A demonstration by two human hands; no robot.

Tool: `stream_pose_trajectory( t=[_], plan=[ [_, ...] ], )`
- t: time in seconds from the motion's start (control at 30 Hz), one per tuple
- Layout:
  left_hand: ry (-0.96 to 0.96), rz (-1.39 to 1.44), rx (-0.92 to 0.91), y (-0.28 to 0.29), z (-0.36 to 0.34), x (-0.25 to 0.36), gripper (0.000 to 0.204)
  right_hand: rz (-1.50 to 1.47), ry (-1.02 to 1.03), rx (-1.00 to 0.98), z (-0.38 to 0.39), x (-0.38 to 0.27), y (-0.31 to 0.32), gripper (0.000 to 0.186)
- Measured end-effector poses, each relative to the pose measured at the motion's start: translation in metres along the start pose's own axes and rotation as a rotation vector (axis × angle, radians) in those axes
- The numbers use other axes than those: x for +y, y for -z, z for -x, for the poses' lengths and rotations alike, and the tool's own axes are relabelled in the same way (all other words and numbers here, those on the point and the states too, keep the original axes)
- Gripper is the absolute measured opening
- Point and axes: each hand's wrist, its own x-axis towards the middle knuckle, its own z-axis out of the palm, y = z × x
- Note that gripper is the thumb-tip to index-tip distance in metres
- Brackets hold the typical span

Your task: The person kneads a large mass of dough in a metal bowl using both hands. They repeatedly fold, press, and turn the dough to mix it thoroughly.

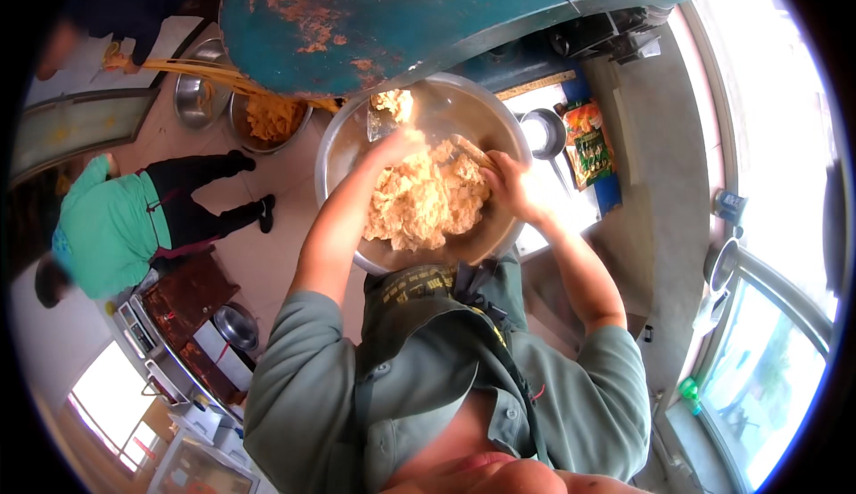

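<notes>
A wide, round silver metal bowl (459, 106) holds crumbly pale-yellow dough (415, 204) centrally, probably best worked below rim level. Bowl's far-left part: left hand (399, 144), finger spacing unclear. Right side: right hand (514, 186), fingers apparently clamped on a tan stick-like piece (471, 149).

Right of the large round silver metal basin (455, 111), a flat blue-and-white surface (608, 194) bears a grey long-handled round pan (543, 134) and a glossy red-and-green packet (588, 148); left of it, a pale tiled floor (292, 193) bears black shoes (267, 214).
</notes>
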Motion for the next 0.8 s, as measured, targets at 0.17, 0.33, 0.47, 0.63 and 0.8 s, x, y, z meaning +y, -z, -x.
stream_pose_trajectory(
  t=[0.17,0.33,0.47,0.63,0.8],
  plan=[
    [-0.091,-0.209,-0.055,0.030,0.042,-0.011,0.065,0.006,0.097,0.040,-0.022,-0.028,0.006,0.029],
    [-0.432,-0.386,0.449,0.012,0.088,-0.078,0.042,0.191,0.070,-0.132,-0.073,-0.072,-0.006,0.023],
    [-0.440,-0.439,0.684,0.005,0.099,-0.082,0.041,0.482,0.027,-0.214,-0.129,-0.086,-0.032,0.029],
    [-0.389,-0.494,0.612,0.000,0.112,-0.061,0.042,0.490,0.101,-0.139,-0.139,-0.085,-0.035,0.028],
    [-0.412,-0.537,0.388,-0.037,0.088,-0.081,0.039,0.572,0.043,-0.339,-0.140,-0.093,-0.051,0.028]
  ],
)
